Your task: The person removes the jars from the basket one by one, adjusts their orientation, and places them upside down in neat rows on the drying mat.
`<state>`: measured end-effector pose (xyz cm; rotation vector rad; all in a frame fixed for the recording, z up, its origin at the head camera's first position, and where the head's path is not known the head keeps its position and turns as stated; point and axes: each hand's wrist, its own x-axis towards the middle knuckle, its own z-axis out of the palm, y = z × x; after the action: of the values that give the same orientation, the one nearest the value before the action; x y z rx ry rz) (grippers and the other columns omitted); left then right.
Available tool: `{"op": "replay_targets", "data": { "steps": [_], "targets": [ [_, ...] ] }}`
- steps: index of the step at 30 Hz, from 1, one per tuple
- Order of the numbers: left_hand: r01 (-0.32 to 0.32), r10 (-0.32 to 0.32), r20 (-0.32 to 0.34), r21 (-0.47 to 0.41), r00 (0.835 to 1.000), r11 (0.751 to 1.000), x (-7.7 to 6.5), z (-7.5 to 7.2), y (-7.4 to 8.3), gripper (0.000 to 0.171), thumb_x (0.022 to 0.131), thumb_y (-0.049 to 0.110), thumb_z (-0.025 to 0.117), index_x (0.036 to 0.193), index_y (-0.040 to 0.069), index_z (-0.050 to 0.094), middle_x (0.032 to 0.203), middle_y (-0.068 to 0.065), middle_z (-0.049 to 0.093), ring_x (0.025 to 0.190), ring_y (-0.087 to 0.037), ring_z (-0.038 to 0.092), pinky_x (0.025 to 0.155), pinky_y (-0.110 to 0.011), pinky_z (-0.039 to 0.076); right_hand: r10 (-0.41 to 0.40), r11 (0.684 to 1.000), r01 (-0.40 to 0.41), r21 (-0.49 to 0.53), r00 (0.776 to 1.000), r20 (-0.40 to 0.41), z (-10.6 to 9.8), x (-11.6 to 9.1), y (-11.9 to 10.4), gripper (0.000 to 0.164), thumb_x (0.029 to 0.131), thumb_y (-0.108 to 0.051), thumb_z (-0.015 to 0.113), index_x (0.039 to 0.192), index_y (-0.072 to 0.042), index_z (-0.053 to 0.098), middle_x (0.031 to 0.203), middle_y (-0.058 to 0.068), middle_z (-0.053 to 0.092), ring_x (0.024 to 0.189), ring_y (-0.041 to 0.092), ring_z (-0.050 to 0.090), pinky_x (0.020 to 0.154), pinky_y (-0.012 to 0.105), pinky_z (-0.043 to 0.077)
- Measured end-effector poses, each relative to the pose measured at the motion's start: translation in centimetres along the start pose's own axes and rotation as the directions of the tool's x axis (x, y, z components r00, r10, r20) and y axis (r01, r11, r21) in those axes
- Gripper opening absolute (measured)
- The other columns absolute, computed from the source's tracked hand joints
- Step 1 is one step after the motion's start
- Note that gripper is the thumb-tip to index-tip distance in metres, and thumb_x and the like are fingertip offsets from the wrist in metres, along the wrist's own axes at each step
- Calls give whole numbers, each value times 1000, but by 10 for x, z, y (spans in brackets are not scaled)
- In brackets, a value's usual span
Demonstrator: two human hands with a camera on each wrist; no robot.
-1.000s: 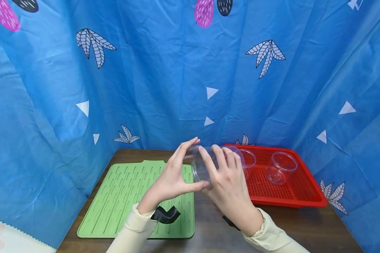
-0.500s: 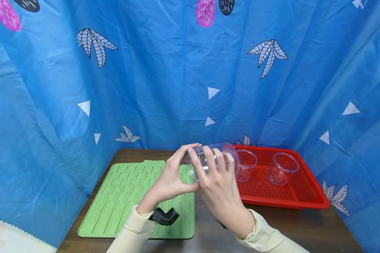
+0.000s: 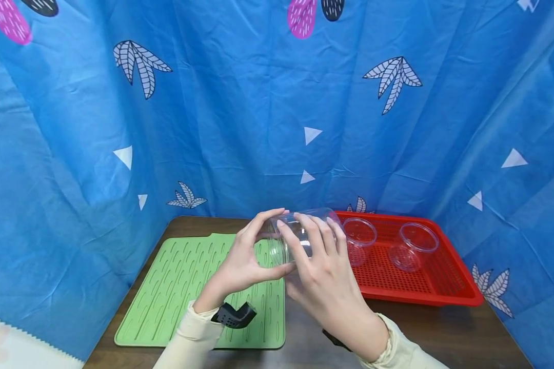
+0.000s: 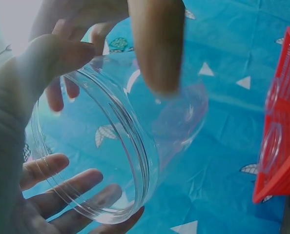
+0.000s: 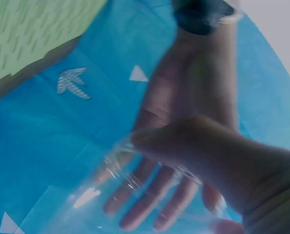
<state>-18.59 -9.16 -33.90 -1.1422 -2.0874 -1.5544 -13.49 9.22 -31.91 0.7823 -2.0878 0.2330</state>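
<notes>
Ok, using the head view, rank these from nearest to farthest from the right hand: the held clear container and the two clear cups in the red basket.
1. Held container: touching the right hand, toward its upper left.
2. Left cup: just right of that hand, inside the red basket.
3. Right cup: farther right, inside the same basket.

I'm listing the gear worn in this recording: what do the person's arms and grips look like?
The left sleeve and right sleeve are pale cream, wrinkled at the cuffs. The left grip and right grip are ungloved. A black, angular device with small dots sits at the left wrist; at the right, only a dark piece shows.
</notes>
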Motion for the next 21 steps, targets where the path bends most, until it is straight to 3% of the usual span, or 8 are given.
{"op": "replay_targets", "data": {
  "steps": [3, 8, 14, 17, 19, 21],
  "targets": [
    [32, -32, 6, -7, 999, 999, 0, -6, 10, 87, 73, 14, 90, 146, 5, 43, 143, 1, 52, 118, -20, 57, 97, -40, 52, 34, 989, -41, 140, 998, 47, -15, 1, 3, 96, 56, -25, 89, 144, -9, 52, 144, 18, 45, 131, 37, 42, 112, 61, 26],
    [55, -55, 10, -11, 998, 998, -1, -11, 13, 87, 73, 14, 89, 147, 9, 43, 142, 2, 52, 126, -24, 53, 99, -37, 51, 105, 941, -128, 314, 990, 92, -34, 3, 22, 109, 55, -36, 96, 150, -14, 45, 153, 10, 38, 141, 33, 32, 115, 62, 21],
    [68, -68, 21, -6, 997, 998, -3, -11, 15, 89, 71, 14, 90, 147, 17, 44, 141, 2, 53, 124, -28, 55, 98, -38, 51, 217, 839, -298, 456, 950, 223, -32, -7, 58, 116, 58, -40, 97, 155, -27, 35, 159, -6, 28, 146, 21, 22, 117, 60, 17],
    [72, -71, 33, -9, 997, 997, -5, -12, 17, 88, 71, 15, 90, 147, 18, 44, 141, 3, 54, 124, -28, 55, 98, -42, 51, 259, 737, -389, 553, 918, 300, -26, -14, 72, 117, 59, -31, 98, 156, -31, 32, 160, -9, 28, 146, 16, 21, 120, 55, 16],
    [70, -69, 39, -13, 997, 997, -5, -13, 18, 88, 72, 15, 89, 147, 19, 44, 142, 2, 53, 125, -28, 55, 98, -42, 51, 264, 618, -442, 649, 895, 358, -22, -19, 80, 116, 63, -19, 96, 157, -30, 29, 160, -9, 27, 147, 16, 21, 119, 51, 22],
    [64, -62, 52, -29, 997, 998, -6, -14, 19, 87, 73, 16, 88, 148, 20, 43, 143, 0, 52, 126, -27, 53, 100, -41, 50, 253, 471, -486, 736, 874, 415, -18, -24, 87, 113, 67, -7, 92, 158, -27, 28, 161, -7, 27, 147, 18, 21, 117, 44, 30]
  ]
}}
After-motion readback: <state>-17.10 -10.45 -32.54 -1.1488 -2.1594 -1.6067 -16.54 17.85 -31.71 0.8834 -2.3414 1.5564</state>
